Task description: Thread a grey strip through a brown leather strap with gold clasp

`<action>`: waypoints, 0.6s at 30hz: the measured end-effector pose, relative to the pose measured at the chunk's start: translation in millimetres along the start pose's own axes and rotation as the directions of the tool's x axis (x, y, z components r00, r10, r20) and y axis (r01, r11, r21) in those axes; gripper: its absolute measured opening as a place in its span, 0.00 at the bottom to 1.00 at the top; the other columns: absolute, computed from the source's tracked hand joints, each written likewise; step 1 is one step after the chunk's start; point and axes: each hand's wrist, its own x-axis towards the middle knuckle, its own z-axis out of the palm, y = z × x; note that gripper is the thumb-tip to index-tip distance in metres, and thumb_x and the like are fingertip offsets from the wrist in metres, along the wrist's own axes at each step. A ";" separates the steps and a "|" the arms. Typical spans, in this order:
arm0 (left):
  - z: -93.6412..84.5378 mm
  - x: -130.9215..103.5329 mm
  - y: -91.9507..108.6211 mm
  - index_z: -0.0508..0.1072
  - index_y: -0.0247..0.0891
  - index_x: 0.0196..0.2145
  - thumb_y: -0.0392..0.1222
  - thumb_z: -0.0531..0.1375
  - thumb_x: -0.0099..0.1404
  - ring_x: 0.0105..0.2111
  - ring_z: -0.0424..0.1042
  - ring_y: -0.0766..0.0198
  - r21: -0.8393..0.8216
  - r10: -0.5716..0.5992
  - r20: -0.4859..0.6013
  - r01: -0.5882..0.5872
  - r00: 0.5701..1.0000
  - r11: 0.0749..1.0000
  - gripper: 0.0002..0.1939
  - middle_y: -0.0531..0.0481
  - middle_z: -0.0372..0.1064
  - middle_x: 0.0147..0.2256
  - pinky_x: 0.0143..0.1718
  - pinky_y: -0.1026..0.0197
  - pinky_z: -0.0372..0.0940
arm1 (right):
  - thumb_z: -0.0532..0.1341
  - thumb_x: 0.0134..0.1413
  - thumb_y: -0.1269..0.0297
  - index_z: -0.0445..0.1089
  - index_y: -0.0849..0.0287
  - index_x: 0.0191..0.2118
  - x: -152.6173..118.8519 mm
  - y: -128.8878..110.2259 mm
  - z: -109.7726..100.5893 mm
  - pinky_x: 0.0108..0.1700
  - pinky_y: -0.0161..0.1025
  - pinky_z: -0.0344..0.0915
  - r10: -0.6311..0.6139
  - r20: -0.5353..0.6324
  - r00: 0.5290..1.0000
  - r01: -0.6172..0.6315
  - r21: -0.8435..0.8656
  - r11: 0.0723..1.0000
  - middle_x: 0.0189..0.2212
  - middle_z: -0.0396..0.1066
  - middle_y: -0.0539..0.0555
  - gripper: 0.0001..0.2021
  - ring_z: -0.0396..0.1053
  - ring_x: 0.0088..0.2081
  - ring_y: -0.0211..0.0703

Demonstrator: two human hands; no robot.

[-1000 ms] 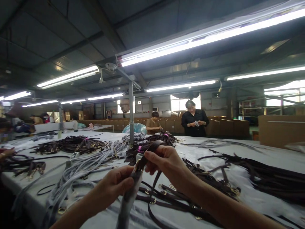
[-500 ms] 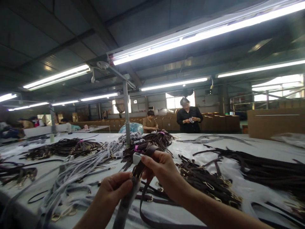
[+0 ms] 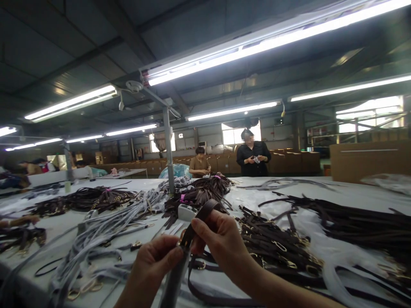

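Note:
A dark brown strap [image 3: 205, 208] with a small gold buckle is held up over the table. My left hand [image 3: 157, 261] pinches it by the buckle, where a grey wrapped length [image 3: 175, 278] hangs down. My right hand [image 3: 221, 239] grips the strap just above, its thumb on top, and the strap arches over the fingers. A loose dark loop drops below my right hand toward the table. Just behind the strap lies a small pale grey object [image 3: 186, 212].
The white table [image 3: 250, 192] bears brown straps with gold fittings [image 3: 279, 244], dark straps [image 3: 359, 222] and grey wrapped straps [image 3: 96, 235]. A metal post [image 3: 168, 154] rises mid-table. Two people stand beyond it; another person's hand [image 3: 28, 220] reaches in at the left.
My left hand has shifted slightly right and down along with the buckle. Another person's hand has come into view at the left edge. The view has shifted slightly.

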 end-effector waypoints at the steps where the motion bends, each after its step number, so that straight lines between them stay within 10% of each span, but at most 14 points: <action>1: 1.8 0.1 -1.5 0.79 0.35 0.36 0.50 0.69 0.55 0.35 0.75 0.59 -0.028 -0.010 -0.003 0.010 1.000 1.000 0.16 0.45 0.78 0.32 0.38 0.65 0.66 | 0.64 0.51 0.52 0.66 0.63 0.28 -2.7 3.1 1.5 0.19 0.29 0.59 0.010 0.011 1.000 -0.010 -0.010 1.000 0.16 0.70 0.51 0.16 0.65 0.16 0.34; 5: 6.9 2.3 -7.6 0.78 0.33 0.34 0.50 0.67 0.58 0.24 0.70 0.66 -0.087 -0.026 0.035 0.029 0.999 0.996 0.16 0.49 0.73 0.22 0.29 0.66 0.63 | 0.63 0.50 0.56 0.66 0.63 0.26 -11.2 13.9 4.4 0.19 0.29 0.58 0.098 0.104 0.990 -0.095 -0.035 0.995 0.16 0.67 0.49 0.14 0.65 0.17 0.35; 10: 5.8 6.3 -13.2 0.73 0.40 0.43 0.54 0.70 0.54 0.33 0.74 0.61 -0.281 -0.090 -0.096 0.060 0.991 0.958 0.23 0.47 0.76 0.38 0.36 0.62 0.68 | 0.63 0.50 0.54 0.67 0.64 0.30 -9.1 12.7 -5.5 0.20 0.29 0.59 0.096 0.066 0.993 -0.099 0.046 0.994 0.16 0.69 0.50 0.15 0.65 0.17 0.34; 18: -8.0 5.5 -41.9 0.71 0.33 0.23 0.63 0.66 0.53 0.19 0.53 0.73 0.279 -0.064 -0.023 0.068 0.998 0.958 0.26 0.57 0.57 0.19 0.21 0.68 0.49 | 0.62 0.52 0.57 0.66 0.63 0.27 -15.6 18.2 -19.7 0.21 0.30 0.60 0.086 0.007 0.996 -0.085 -0.037 0.996 0.17 0.69 0.51 0.13 0.65 0.18 0.35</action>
